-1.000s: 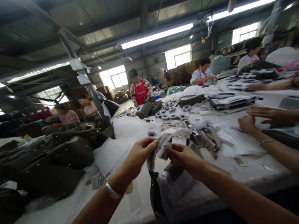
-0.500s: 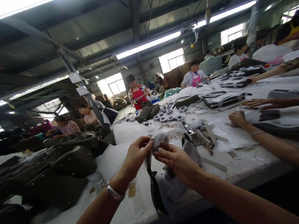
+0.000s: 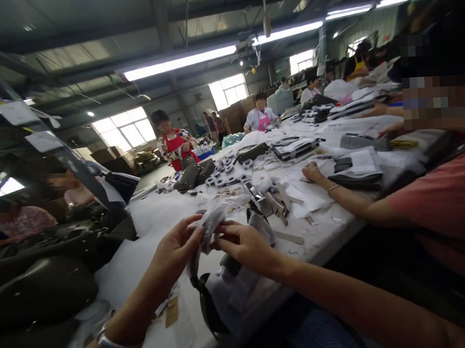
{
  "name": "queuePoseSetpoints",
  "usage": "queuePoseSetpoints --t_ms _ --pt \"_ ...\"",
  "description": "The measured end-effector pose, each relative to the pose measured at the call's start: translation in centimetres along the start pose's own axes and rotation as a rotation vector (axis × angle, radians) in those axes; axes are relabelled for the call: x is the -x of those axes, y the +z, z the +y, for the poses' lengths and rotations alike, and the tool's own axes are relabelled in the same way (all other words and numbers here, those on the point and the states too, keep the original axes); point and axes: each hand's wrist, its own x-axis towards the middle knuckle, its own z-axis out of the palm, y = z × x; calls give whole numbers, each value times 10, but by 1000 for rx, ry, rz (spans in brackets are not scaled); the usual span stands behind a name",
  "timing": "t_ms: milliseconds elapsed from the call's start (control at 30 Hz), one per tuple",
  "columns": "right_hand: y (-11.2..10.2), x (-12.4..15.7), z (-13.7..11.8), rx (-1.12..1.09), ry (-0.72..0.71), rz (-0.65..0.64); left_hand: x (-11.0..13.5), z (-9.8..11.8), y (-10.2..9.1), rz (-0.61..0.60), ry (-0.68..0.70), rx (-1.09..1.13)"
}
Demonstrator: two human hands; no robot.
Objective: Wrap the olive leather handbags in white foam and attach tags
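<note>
My left hand [image 3: 174, 248] and my right hand [image 3: 244, 244] are both closed on a crumpled piece of white wrapping paper [image 3: 210, 223], held between them above the white table [image 3: 156, 214]. The paper wraps part of a dark bag strap [image 3: 207, 305] that hangs down over the table's near edge, with more white paper [image 3: 231, 293] around it. A bracelet [image 3: 111, 347] sits on my left wrist.
Dark olive bags [image 3: 39, 288] are piled at the left. Metal rings [image 3: 222, 175] and strap pieces [image 3: 271, 200] lie mid-table. A co-worker in a salmon shirt [image 3: 444, 204] sits close on the right, an arm [image 3: 346, 199] on the table. Other people stand further back.
The camera has swung to the right, so the co-worker beside me fills the right side. My hands have stayed closed on the paper and shifted left and down in view.
</note>
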Motion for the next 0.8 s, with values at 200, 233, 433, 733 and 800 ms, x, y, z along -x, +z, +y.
queuePoseSetpoints --t_ms 200,233,433,733,800 --pt "-44 4 15 300 -88 -19 -1 1 4 58 -21 4" --pt "-59 5 23 319 -22 10 -3 1 0 84 -18 8" --pt "-146 25 99 927 405 116 -22 -14 -24 271 48 18" --pt "-171 43 155 973 647 109 -17 -11 -13 301 8 56" --pt "-177 46 153 912 622 125 -13 -13 -13 328 -22 52"
